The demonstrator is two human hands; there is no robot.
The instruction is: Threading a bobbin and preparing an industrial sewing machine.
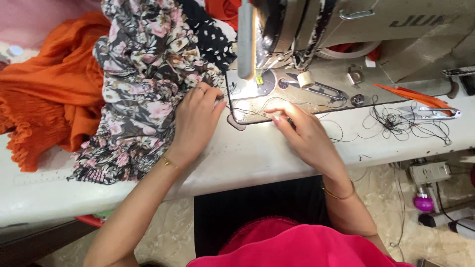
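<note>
- Left hand (195,121) rests flat, fingers loosely spread, on the edge of the dark floral gathered fabric (143,84) — cloth lies left of the lit needle plate (257,89).
- Right hand (302,133) pinches thin black thread (247,110), fingers narrow.
- The thread runs leftward towards the left hand — both hands near it, right nearer.
</note>
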